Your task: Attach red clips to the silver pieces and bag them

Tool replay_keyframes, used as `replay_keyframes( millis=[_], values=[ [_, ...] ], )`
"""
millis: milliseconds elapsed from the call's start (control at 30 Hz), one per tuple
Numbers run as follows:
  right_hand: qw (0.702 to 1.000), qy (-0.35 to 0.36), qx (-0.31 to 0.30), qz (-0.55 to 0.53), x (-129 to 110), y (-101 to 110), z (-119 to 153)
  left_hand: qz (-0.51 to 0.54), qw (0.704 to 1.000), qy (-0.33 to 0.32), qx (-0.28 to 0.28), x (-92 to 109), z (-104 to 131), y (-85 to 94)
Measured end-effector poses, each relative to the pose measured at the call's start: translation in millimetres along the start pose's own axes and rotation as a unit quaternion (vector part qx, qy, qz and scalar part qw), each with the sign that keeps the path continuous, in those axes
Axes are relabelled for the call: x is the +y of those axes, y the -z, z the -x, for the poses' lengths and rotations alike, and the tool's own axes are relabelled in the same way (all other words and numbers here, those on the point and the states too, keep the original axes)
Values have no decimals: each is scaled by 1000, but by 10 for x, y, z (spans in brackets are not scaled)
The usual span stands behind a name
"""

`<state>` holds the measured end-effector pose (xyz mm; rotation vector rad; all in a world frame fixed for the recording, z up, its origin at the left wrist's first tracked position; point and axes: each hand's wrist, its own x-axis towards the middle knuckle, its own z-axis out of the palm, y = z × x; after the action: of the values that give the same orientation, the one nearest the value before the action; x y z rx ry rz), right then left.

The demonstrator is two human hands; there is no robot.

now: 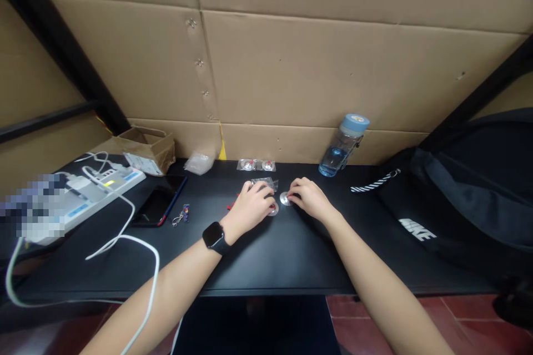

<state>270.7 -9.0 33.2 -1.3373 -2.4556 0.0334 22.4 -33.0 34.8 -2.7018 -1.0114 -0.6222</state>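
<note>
The right hand pinches a silvery disc at its red part, near the middle of the surface. The left hand bends its fingers over another disc, just beside; whether it grips this one, I cannot tell. Red bits and a clear bag lie around the left hand. The step seems to be handling these small discs, and the next move calls for a light, exact fingertip hold. Behind lie two packets.

Work nook: desk, cardboard wall
</note>
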Motion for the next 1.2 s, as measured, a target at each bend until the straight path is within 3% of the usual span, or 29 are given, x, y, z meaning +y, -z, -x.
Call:
replay_keyframes(
  millis=[267,567,700,833,900,967,1100,1200],
  values=[
    [1000,14,10,-16,-23,44,24,-11,1000,-2,9,-8,-13,-140],
    [990,10,67,-127,-124,58,14,-8,998,28,48,5,-30,32],
    [989,-20,65,-127,-109,43,10,28,993,69,92,-12,-30,101],
    [977,-53,107,-177,-103,71,1,94,969,160,165,-23,-36,129],
    [952,-79,138,-261,-159,72,-18,136,947,215,199,-25,-44,136],
    [901,-108,159,-389,-260,46,-46,178,925,249,223,-20,-54,138],
    [771,-142,149,-603,-503,-60,-100,229,902,262,255,31,-65,132],
    [718,-164,120,-666,-624,-100,-112,225,905,252,256,84,-68,127]
  ],
)
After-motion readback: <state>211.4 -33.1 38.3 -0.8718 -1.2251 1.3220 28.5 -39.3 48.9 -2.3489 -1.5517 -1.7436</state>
